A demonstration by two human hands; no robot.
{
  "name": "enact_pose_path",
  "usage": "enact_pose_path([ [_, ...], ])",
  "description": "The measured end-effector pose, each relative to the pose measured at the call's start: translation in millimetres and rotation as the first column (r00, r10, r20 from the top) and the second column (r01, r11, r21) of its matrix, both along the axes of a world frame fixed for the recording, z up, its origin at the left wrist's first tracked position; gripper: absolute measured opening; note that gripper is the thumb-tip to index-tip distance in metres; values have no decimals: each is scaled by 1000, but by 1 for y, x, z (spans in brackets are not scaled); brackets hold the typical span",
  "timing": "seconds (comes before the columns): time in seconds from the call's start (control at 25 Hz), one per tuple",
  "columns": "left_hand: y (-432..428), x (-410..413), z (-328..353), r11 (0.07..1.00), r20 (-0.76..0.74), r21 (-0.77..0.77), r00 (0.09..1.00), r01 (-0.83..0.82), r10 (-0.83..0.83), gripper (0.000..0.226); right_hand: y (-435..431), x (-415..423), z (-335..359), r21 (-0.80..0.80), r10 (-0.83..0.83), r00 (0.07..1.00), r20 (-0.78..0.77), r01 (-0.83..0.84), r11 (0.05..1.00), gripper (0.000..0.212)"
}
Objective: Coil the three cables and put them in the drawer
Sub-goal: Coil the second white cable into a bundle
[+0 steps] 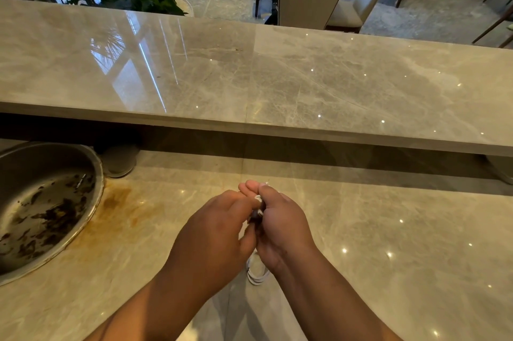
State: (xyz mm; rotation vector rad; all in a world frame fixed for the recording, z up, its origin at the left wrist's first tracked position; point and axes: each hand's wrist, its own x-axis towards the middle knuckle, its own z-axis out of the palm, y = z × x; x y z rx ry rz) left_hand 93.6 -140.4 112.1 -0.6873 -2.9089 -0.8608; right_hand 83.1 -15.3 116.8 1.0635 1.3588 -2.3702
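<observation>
At 6 o'clock, the left hand [213, 232] and right hand [281, 225] together pinch 1 white cable [256, 274], its loops hanging below. Coiling seems unfinished. The other cables and the drawer are not visible.

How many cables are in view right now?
1: a white cable, pinched between the left hand and right hand, with its loops hanging below them over the counter. Others may be hidden behind the hands or out of frame.
</observation>
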Motion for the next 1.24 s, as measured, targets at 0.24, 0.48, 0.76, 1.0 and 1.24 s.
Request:
enact_pose_path([
  [0.24,7,-9,2,987,-91,-149,993,55,-69,22,-4,5,-3,0,17,1000,-9,-17,1000,25],
  [0.48,13,-9,-6,984,-35,-154,994,94,-101,33,-3,10,0,-34,-32,999,21,32,999,20],
  [0.76,-4,-14,10,983,42,183,999,-17,9,11,8,11,6,46,54,998,-34,-53,998,26],
  [1.0,-3,-23,0,760,427,516,888,-395,171,18,8,6,5,64,30,999,-33,-28,998,27],
  [1.24,-10,-21,6,855,293,420,937,-305,190,11,4,6,2,40,14,1000,8,-14,999,26],
])
